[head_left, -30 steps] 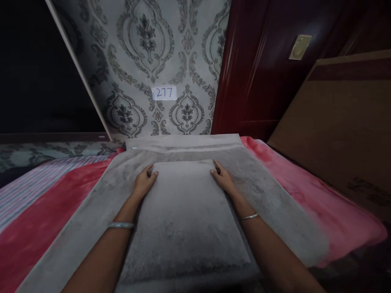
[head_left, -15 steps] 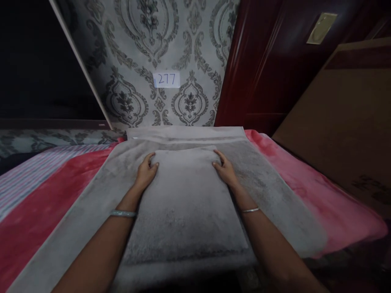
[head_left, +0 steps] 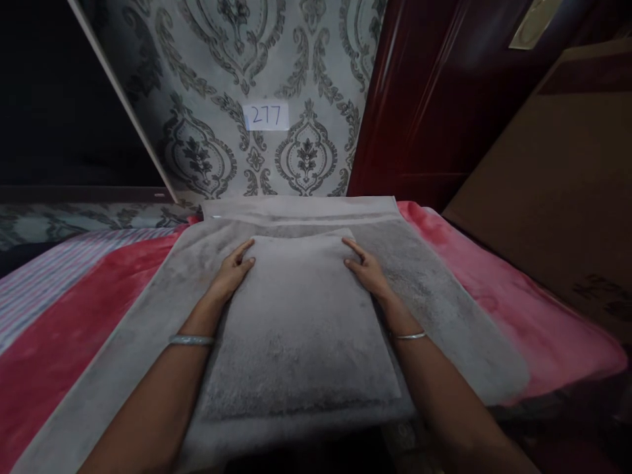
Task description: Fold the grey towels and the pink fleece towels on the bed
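A folded grey fleecy cloth (head_left: 301, 296), perhaps a towel, lies flat in front of me on a larger grey cloth (head_left: 162, 316) of similar pile. At its far left corner, my left hand (head_left: 234, 266) touches the side edge with thumb and forefinger stretched apart. My right hand (head_left: 365, 266) mirrors it at the far right corner, thumb and fingers spread along the edge. The lower fingers of both hands are partly hidden. Each wrist wears a bangle.
Red-pink fabric (head_left: 513, 316) spreads out under the grey layers, beside striped cloth (head_left: 59, 270) at left. A dark screen (head_left: 74, 99) stands at the left. A cardboard box (head_left: 557, 184) leans at the right before a dark red door (head_left: 419, 92). Patterned wallpaper bears a "277" label (head_left: 266, 116).
My fingers are straighter and more spread than before, still beside the folded cloth's far corners. The view has shifted slightly. The folded cloth keeps its shape.
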`<state>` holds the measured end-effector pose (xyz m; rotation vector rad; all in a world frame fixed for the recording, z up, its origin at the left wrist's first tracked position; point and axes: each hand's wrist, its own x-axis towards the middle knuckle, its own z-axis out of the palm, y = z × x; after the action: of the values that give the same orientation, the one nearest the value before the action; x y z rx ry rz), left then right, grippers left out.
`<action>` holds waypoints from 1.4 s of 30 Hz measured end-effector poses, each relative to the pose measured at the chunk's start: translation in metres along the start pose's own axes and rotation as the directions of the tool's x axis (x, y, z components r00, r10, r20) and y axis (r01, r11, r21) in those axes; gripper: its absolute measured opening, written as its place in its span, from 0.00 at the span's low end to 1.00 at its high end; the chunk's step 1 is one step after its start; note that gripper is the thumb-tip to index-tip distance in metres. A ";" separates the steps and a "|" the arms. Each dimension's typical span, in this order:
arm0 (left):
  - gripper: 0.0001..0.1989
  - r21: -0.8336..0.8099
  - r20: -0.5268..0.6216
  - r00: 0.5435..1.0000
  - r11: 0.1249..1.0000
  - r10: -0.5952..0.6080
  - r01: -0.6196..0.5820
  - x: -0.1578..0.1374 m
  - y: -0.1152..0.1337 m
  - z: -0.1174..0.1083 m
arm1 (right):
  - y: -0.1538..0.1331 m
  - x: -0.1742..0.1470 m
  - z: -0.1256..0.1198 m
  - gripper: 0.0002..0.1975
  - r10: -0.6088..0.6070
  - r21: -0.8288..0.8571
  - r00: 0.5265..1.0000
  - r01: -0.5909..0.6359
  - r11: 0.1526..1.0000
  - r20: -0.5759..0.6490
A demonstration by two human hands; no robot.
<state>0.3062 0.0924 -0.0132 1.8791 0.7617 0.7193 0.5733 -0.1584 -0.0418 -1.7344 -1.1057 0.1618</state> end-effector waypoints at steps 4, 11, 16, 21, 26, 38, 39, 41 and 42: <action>0.33 0.047 -0.007 1.000 0.999 -0.001 0.001 0.005 -0.005 0.006 | 0.004 0.000 0.002 0.34 0.078 -0.038 0.996 -0.079 0.996 -0.038; 0.33 0.238 -0.016 0.999 0.970 0.045 -0.040 0.012 -0.018 0.005 | 0.013 0.001 0.006 0.34 0.115 -0.091 0.993 -0.113 0.989 0.017; 0.34 0.290 -0.006 0.996 0.954 0.084 -0.079 0.012 -0.017 0.012 | 0.014 0.001 0.004 0.34 0.100 -0.096 0.995 -0.098 0.991 0.009; 0.34 0.288 0.000 0.997 0.955 0.076 -0.073 0.011 -0.016 0.010 | 0.015 0.000 0.004 0.33 0.085 -0.113 0.996 -0.084 0.990 0.003; 0.40 0.210 0.091 0.994 0.974 0.068 -0.086 0.009 -0.015 0.002 | 0.014 -0.001 0.004 0.32 0.092 -0.137 0.996 -0.092 0.986 -0.009; 0.36 0.502 -0.074 0.989 0.861 0.130 -0.076 -0.003 0.006 0.004 | 0.005 -0.002 0.006 0.33 0.094 -0.241 0.986 -0.125 0.962 -0.135; 0.36 0.562 -0.083 0.977 0.819 0.197 -0.118 -0.007 0.013 0.004 | 0.001 -0.003 0.006 0.33 0.060 -0.282 0.984 -0.106 0.954 -0.166; 0.38 0.648 -0.004 0.940 0.717 0.341 -0.257 -0.014 0.024 0.007 | -0.008 -0.005 0.005 0.36 -0.047 -0.374 0.983 -0.023 0.927 -0.177; 0.39 0.671 0.076 0.924 0.667 0.374 -0.325 -0.017 0.028 0.011 | -0.013 -0.006 0.006 0.38 -0.091 -0.421 0.987 0.027 0.907 -0.133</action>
<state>0.3089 0.0636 0.0062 2.7425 0.7709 0.8125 0.5583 -0.1580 -0.0365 -2.0493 -1.1362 -0.2615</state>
